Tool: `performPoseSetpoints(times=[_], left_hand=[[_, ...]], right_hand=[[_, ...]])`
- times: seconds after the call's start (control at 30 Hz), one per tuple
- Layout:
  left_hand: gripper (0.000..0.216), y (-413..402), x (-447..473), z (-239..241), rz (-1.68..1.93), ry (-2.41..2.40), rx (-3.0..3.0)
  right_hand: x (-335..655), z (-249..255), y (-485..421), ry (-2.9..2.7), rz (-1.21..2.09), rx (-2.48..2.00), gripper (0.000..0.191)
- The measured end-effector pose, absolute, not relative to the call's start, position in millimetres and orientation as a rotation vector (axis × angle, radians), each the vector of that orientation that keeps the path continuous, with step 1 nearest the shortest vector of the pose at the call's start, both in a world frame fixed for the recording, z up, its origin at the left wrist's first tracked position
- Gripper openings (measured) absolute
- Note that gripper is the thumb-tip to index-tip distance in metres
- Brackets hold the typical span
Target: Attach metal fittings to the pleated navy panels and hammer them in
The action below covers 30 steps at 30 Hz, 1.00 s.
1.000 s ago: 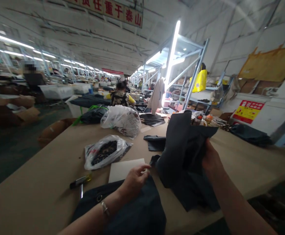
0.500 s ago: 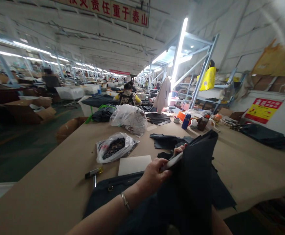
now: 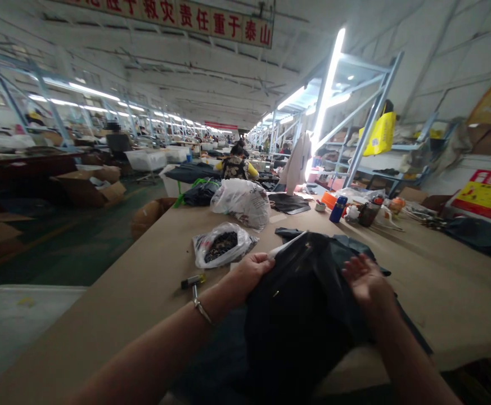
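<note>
1. Left of the table (image 3: 156, 264), we see a cardboard box (image 3: 80, 190), flaps open, with something pale (image 3: 99, 183) in it, too far off to make out.
2. By the table's left edge stands a brown bin (image 3: 150, 218); we cannot see its contents.
3. On the table's left half, our open bag (image 3: 201, 242), of thin plastic, holds many small dark bits (image 3: 221, 246).
4. Farther back on the table, a white bag (image 3: 243, 202) bulges; its contents stay hidden from us.
5. Over the table's near part, our left hand (image 3: 250, 274) pinches the upper left edge of the cloth (image 3: 300, 309) between thumb and fingers.
6. The dark cloth drapes there. We judge it light, soft and tough, with enough body to fold broadly; its top edge offers us the surest hold, clear of the small metal bit (image 3: 275, 293).
7. Toward the table's far right, a blue bottle (image 3: 338, 210) stands upright, contents unseen.
8. Our right hand (image 3: 368, 282), over the table's near right, has its fingers spread at the cloth's side; we cannot tell whether they touch.
</note>
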<state>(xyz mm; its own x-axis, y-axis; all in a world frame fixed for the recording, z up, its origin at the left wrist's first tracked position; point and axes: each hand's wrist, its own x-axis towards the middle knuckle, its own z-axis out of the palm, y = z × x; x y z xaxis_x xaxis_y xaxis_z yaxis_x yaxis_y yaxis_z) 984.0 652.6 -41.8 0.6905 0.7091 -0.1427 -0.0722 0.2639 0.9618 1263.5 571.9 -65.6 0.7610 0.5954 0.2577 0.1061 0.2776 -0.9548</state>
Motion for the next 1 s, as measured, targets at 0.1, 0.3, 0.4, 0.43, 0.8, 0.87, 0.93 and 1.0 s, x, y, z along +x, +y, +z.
performPoseSetpoints(times=[0.1, 0.3, 0.4, 0.43, 0.8, 0.87, 0.93, 1.0], left_hand=[[0.047, 649.0, 966.4, -35.6, 0.541, 0.632, 1.072], [0.041, 613.3, 962.3, -39.0, 0.43, 0.433, 1.051], [0.038, 596.2, 958.2, -40.3, 0.428, 0.423, 1.059], [0.039, 593.2, 956.2, -41.2, 0.438, 0.432, 1.064], [0.034, 608.2, 926.5, 6.1, 1.198, 0.749, 2.764], [0.029, 604.5, 929.1, 19.2, 1.13, 0.647, 2.963], [0.03, 604.0, 933.2, 24.3, 0.983, 0.6, 3.036], [0.029, 610.9, 934.9, 23.1, 0.853, 0.666, 3.004]], right_hand=[[1245.1, -31.4, 527.0, -0.866, 0.11, -1.278, 0.017], [1170.8, -14.1, 503.8, -2.088, 0.078, -1.369, 0.027], [1156.8, -36.6, 514.6, -2.049, 0.214, -1.344, 0.025], [1154.8, -43.1, 516.9, -2.017, 0.32, -1.332, 0.022], [1155.4, 14.8, 524.6, -2.435, -0.84, -1.552, 0.01], [1150.9, 32.4, 531.5, -2.501, -0.945, -1.489, 0.009], [1143.4, 42.7, 540.0, -2.515, -0.909, -1.428, 0.011], [1137.4, 46.3, 549.9, -2.471, -0.813, -1.434, 0.018]])
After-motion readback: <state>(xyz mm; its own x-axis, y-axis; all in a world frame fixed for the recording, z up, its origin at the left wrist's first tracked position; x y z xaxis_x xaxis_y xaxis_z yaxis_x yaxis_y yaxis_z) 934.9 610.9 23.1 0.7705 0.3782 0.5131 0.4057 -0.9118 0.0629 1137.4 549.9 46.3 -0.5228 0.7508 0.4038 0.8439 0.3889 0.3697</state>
